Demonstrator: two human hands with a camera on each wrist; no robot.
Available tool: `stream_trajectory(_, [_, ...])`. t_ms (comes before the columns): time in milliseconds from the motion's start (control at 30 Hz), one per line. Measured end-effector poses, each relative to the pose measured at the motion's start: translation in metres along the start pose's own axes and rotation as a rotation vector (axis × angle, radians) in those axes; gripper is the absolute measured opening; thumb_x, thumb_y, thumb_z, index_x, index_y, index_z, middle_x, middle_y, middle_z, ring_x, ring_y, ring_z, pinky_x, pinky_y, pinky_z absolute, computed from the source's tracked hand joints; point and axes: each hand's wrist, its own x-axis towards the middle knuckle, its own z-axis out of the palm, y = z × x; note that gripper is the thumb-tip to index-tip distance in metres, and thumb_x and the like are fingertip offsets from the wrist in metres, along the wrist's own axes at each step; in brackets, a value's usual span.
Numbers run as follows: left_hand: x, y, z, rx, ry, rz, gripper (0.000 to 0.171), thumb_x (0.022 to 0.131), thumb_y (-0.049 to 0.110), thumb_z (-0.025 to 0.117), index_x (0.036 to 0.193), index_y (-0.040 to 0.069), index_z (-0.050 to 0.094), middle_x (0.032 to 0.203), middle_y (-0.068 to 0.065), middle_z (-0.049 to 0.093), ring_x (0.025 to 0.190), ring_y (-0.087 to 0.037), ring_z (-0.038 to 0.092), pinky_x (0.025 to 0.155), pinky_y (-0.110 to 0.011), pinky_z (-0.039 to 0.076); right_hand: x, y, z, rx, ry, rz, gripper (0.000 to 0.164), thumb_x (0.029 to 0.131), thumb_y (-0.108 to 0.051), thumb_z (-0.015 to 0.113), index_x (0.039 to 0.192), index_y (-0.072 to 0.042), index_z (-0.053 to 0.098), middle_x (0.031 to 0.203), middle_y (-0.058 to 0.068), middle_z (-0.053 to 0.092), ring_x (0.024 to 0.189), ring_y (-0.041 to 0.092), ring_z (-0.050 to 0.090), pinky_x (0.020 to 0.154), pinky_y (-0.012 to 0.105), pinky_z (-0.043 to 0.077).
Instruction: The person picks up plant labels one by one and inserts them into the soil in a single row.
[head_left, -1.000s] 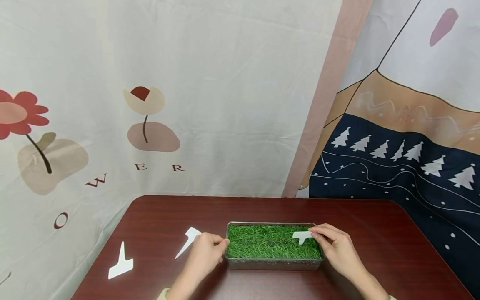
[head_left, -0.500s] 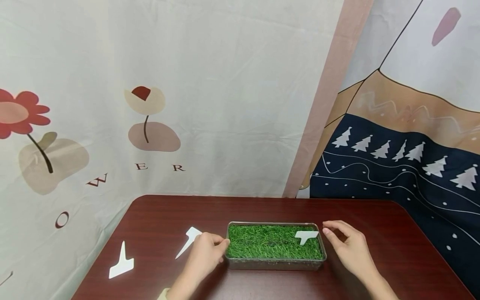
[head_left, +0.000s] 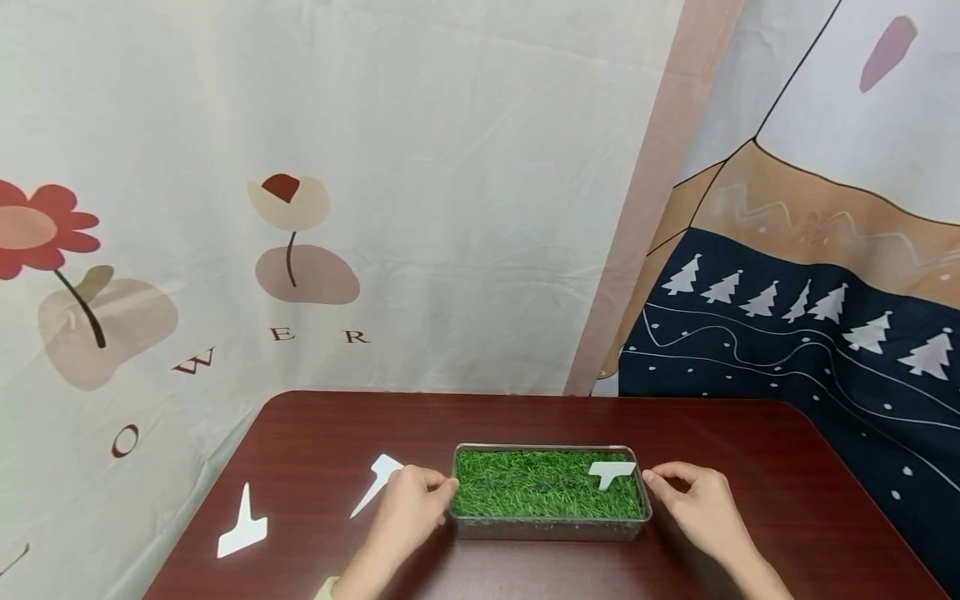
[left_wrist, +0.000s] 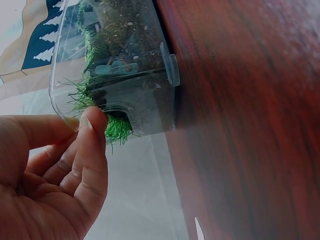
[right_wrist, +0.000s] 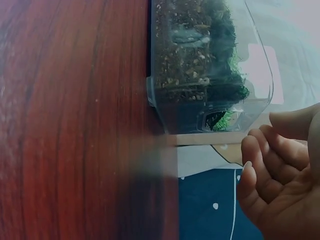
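A clear plastic box (head_left: 547, 528) filled with soil and green grass (head_left: 532, 483) stands on the table. My left hand (head_left: 408, 504) pinches the rim at its left end, thumb and forefinger meeting there in the left wrist view. A white T-shaped plant label (head_left: 611, 471) stands in the grass near the right end, its crosspiece up. Beside the right end is my right hand (head_left: 701, 508), fingers loosely bent and holding nothing. In the right wrist view, its fingertips (right_wrist: 254, 142) are close to the box's corner; whether they touch it is hard to tell.
Two more white plant labels lie on the dark red table (head_left: 337, 425): one (head_left: 243, 525) at the far left, another (head_left: 378, 479) partly behind my left hand. A printed cloth (head_left: 465, 208) hangs behind the table, with a dark blue part at the right.
My right hand has let go of the label in the grass and moved right, off the box, then slightly down beside its right rim. The left hand has stayed on the left rim.
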Motion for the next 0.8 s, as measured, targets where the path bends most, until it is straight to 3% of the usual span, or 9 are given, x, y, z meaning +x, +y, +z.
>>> stream_trajectory(133, [0.001,0.001,0.001,0.007,-0.003,0.014,0.027,0.095,0.010,0.071,0.069,0.013,0.076,0.047,0.009,0.058,0.043,-0.008,0.055,0.054,-0.025,0.050,0.000,0.000,0.000,0.017,-0.070,0.050,0.010,0.094,-0.019,0.080,0.093,-0.009,0.082,0.087,0.000,0.077,0.061,0.006,0.053,0.057,0.026,0.045])
stream_trajectory(300, [0.003,0.003,-0.001,0.017,0.003,0.037,0.028,0.095,0.009,0.072,0.067,0.013,0.075,0.047,0.010,0.057,0.042,-0.007,0.054,0.054,-0.025,0.049,0.001,0.000,0.000,0.045,-0.134,0.101,0.011,0.095,-0.020,0.078,0.095,-0.010,0.082,0.089,0.001,0.077,0.063,0.010,0.052,0.058,0.026,0.043])
stream_trajectory(500, [0.003,0.001,-0.005,0.021,-0.017,0.048,0.015,0.096,0.012,0.072,0.086,0.009,0.082,0.051,0.007,0.055,0.043,-0.004,0.044,0.052,-0.025,0.045,0.002,-0.002,-0.001,0.065,-0.158,0.142,0.011,0.096,-0.020,0.077,0.094,-0.009,0.081,0.076,0.000,0.070,0.061,0.012,0.053,0.057,0.027,0.042])
stream_trajectory(600, [0.004,-0.001,-0.010,0.043,0.019,0.079,0.011,0.096,0.012,0.073,0.094,0.009,0.083,0.060,0.007,0.061,0.049,-0.001,0.043,0.058,-0.026,0.049,0.002,-0.002,0.000,0.074,-0.158,0.140,0.011,0.096,-0.019,0.077,0.093,-0.009,0.081,0.073,-0.001,0.069,0.062,0.011,0.057,0.057,0.027,0.044])
stream_trajectory(700, [0.007,-0.004,-0.016,0.069,0.092,0.135,0.008,0.094,0.010,0.075,0.098,0.010,0.082,0.077,0.007,0.072,0.061,0.001,0.053,0.074,-0.034,0.057,0.001,-0.001,0.001,0.081,-0.158,0.129,0.010,0.097,-0.018,0.076,0.093,-0.010,0.080,0.072,-0.001,0.068,0.062,0.011,0.058,0.057,0.027,0.045])
stream_trajectory(800, [0.011,-0.007,-0.025,0.111,0.161,0.191,0.011,0.091,0.006,0.078,0.100,0.010,0.081,0.092,0.006,0.075,0.071,0.000,0.060,0.079,-0.040,0.057,0.001,-0.001,0.002,0.086,-0.159,0.115,0.009,0.097,-0.018,0.075,0.093,-0.010,0.079,0.071,-0.002,0.067,0.060,0.011,0.056,0.056,0.026,0.043])
